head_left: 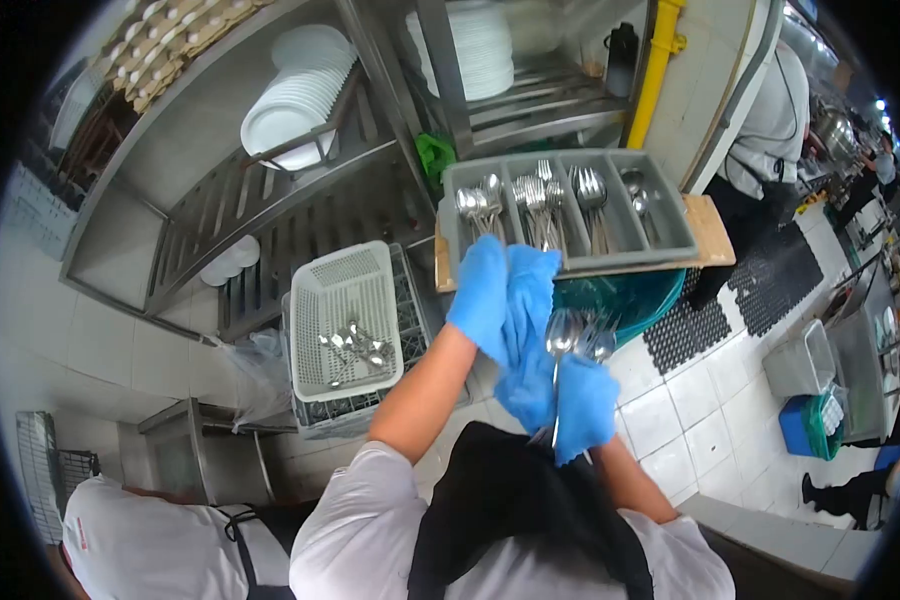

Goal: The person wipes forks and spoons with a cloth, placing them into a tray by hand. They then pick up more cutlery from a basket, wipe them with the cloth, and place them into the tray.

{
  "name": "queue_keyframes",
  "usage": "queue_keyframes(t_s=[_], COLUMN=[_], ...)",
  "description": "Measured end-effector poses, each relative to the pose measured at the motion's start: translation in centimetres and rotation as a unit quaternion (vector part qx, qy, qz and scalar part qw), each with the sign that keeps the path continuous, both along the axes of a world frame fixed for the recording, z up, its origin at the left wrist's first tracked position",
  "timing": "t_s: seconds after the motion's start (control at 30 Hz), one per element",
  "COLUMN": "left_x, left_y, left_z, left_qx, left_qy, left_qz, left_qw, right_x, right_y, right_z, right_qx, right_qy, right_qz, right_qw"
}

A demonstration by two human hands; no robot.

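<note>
My left hand [482,290], in a blue glove, is closed on a blue cloth [528,310] at the front edge of a grey cutlery tray [625,256]. Any cutlery inside that grip is hidden. The cloth hangs down toward my right hand [583,402], also gloved in blue, which is wrapped round a bunch of spoons and forks [562,335] with their heads up. In the tray's compartments lie spoons [480,203], forks [540,203], more forks [590,190] and a few larger spoons [638,195].
Under the tray are a wooden board [708,230] and a green-lined bin [650,305]. A pale basket [342,270] with loose cutlery sits on a rack at left. Plates [290,110] fill steel shelves. A co-worker [160,535] is at lower left; another person [770,120] stands at right.
</note>
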State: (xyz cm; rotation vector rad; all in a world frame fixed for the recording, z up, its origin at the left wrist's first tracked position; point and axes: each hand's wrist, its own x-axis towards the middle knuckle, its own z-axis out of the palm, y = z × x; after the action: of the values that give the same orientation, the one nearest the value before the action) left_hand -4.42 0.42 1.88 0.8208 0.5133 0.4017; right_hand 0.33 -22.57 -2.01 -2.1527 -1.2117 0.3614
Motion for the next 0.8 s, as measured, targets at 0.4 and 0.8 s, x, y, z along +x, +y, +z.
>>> queue_keyframes(t_s=[0.4,0.8], left_x=[-2.2,-1.5], left_y=[-10.1,6.2], left_z=[3.4,4.5], left_qx=[0.355,0.760], left_qy=[0.153,0.339], left_qz=[0.017,-0.037], left_qw=[0.922,0.553], right_x=[-0.8,3.0], right_y=[0.9,-5.2], right_z=[3.1,0.9], right_qx=[0.112,0.198], right_qy=[0.244,0.135], right_qz=[-0.119,-0.048], right_qw=[0.956,0.970])
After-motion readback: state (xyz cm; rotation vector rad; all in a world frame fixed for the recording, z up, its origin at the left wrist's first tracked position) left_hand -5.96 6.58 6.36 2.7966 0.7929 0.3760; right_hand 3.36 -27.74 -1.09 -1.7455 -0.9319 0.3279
